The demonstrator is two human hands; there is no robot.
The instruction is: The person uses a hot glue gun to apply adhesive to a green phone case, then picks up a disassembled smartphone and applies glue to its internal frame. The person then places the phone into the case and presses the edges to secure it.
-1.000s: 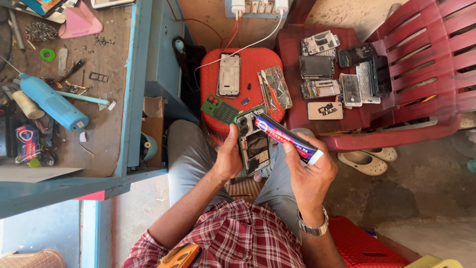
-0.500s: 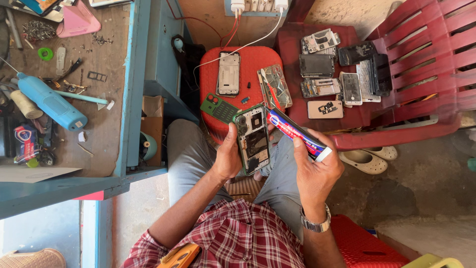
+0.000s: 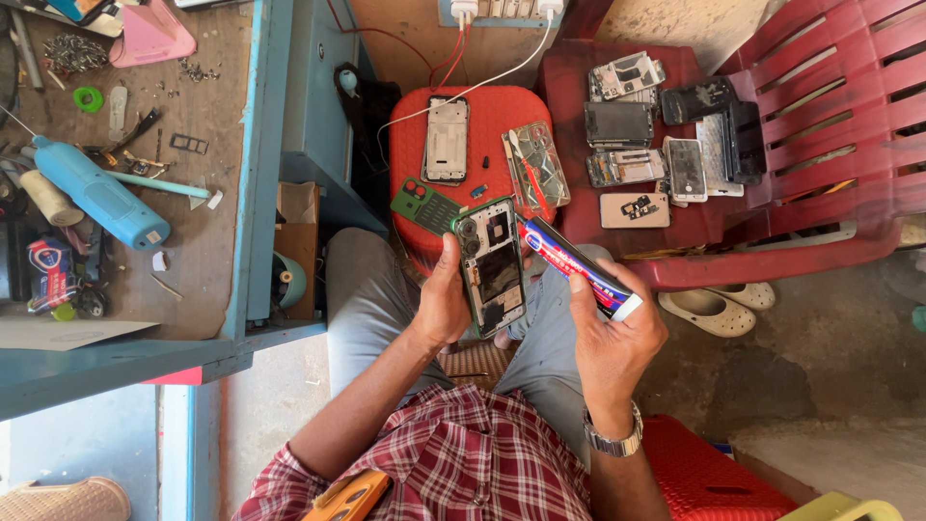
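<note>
My left hand (image 3: 442, 307) grips an opened green-framed phone (image 3: 492, 262) with its back off, held above my lap. My right hand (image 3: 610, 333) holds a red, white and blue tube of glue (image 3: 571, 266), its tip right beside the phone's upper right edge. A green back cover (image 3: 424, 205) lies on the red stool (image 3: 497, 108) just beyond the phone, next to a white phone frame (image 3: 447, 140) and a clear part (image 3: 537, 169).
A red plastic chair (image 3: 772, 145) to the right carries several dismantled phones (image 3: 656, 125). A blue workbench (image 3: 145, 193) on the left holds a blue hot-air tool (image 3: 101, 196), screws and small tools. Sandals (image 3: 719, 307) lie on the floor. Cables run to a power strip (image 3: 497, 12).
Both hands have drawn closer together; the tube's tip has moved down to the phone's upper right edge, and the phone has tilted a little upright.
</note>
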